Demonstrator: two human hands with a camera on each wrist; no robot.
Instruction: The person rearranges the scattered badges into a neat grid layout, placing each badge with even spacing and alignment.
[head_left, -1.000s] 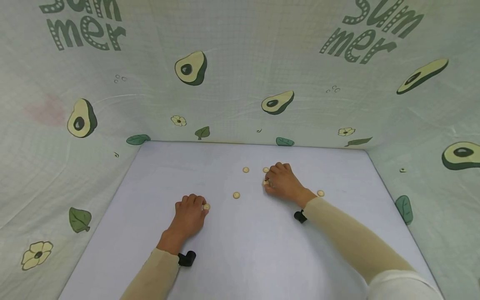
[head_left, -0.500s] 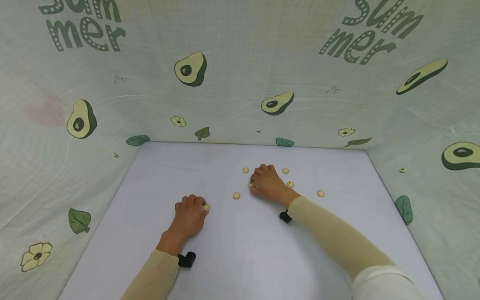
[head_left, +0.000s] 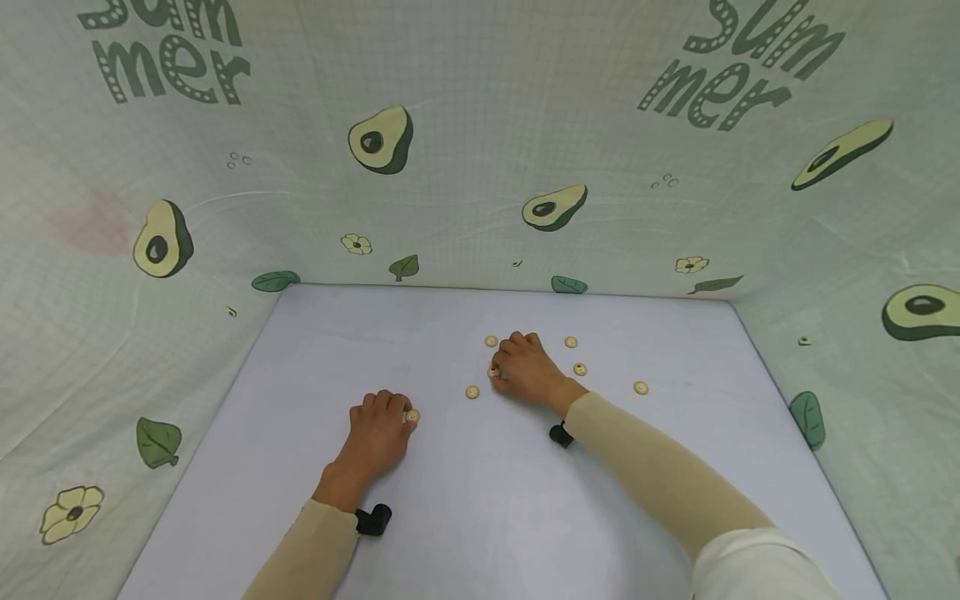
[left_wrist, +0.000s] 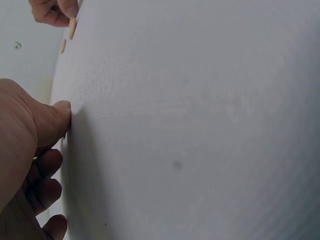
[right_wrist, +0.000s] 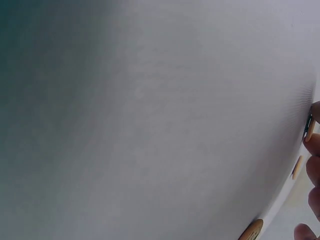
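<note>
In the head view my left hand (head_left: 378, 429) pinches a round wooden button (head_left: 412, 415) between thumb and index finger, low over the white table. In the left wrist view its thumb (left_wrist: 60, 117) and curled fingers show, but that button is hidden. My right hand (head_left: 525, 371) holds another wooden button (head_left: 493, 372) at its fingertips, seen edge-on in the right wrist view as a thin disc (right_wrist: 310, 129). Close by lie one button (head_left: 491, 341) just beyond the fingers and another (head_left: 472, 392) nearer me, to the left.
Right of the right hand lie three more buttons: one at the back (head_left: 572, 342), one by the wrist (head_left: 581, 369) and one further right (head_left: 641, 387). The white table (head_left: 465, 517) meets an avocado-print cloth (head_left: 465, 183) behind and at both sides.
My right hand has moved left with its button, slowing lately. Two buttons that it covered now show to its right; one formerly seen behind its fingers is out of sight. The left hand stays.
</note>
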